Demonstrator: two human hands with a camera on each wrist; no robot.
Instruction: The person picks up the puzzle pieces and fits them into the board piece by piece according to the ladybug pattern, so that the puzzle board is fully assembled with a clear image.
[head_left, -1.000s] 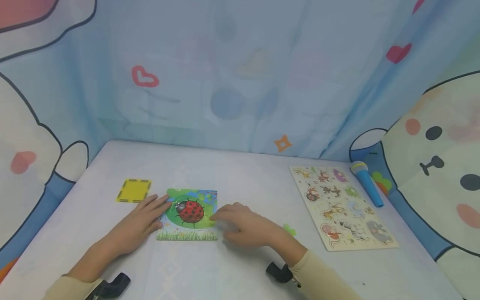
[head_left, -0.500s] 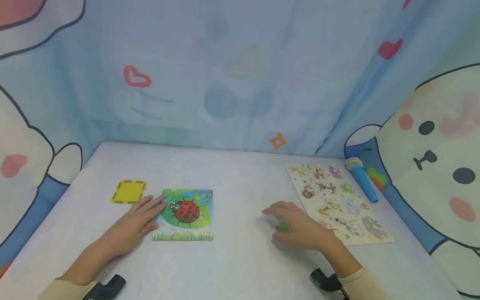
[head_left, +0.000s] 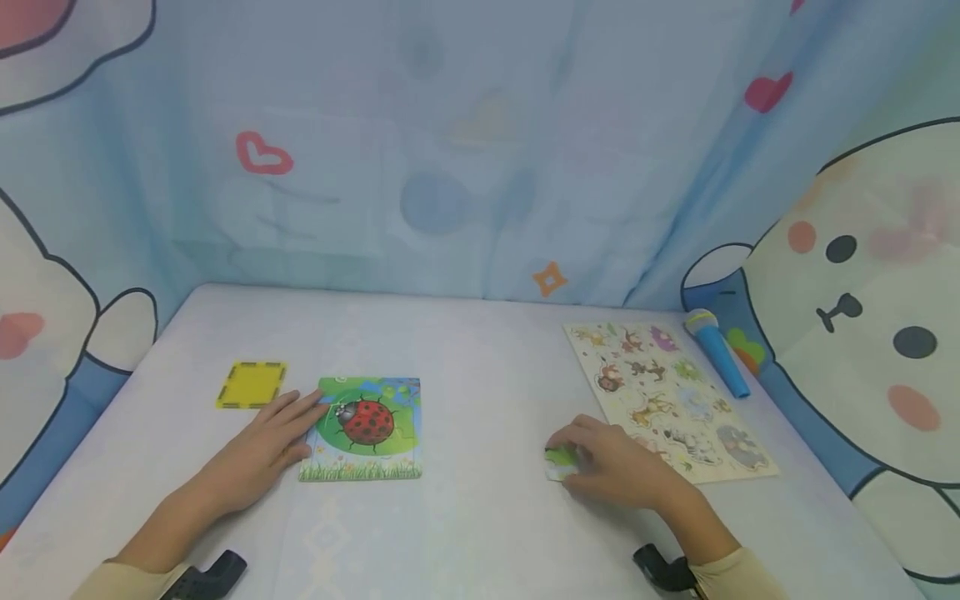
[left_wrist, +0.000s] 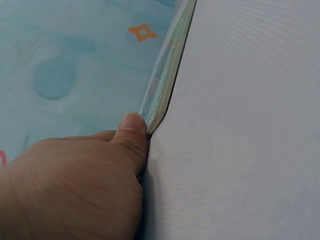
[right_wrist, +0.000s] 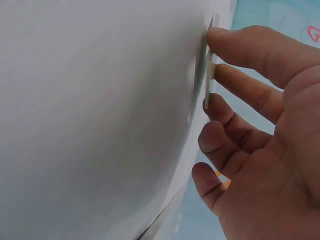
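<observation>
A square ladybug jigsaw puzzle [head_left: 367, 462] lies flat on the table, left of the middle. My left hand [head_left: 255, 458] rests at its left edge with fingers stretched out. In the left wrist view, the thumb [left_wrist: 132, 125] touches the corner of the puzzle [left_wrist: 167, 80]. Farther right, my right hand [head_left: 618, 467] pinches a small green-and-white puzzle piece [head_left: 559, 460] close over the table. The right wrist view shows that thin piece [right_wrist: 208, 82] edge-on between the thumb and fingertips, while the other fingers curl loosely beside it.
Behind the left hand is a yellow square frame-like tile [head_left: 252, 385]. A wooden board of animal pictures [head_left: 660, 400] lies at the right, partly behind the right hand. Beside it is a blue toy microphone [head_left: 720, 354]. A printed curtain [head_left: 450, 150] hangs behind the table [head_left: 480, 533].
My right hand has left the ladybug puzzle's right edge, moved right and taken hold of the piece lying there. My left hand has stayed at the puzzle; the head view has shifted slightly.
</observation>
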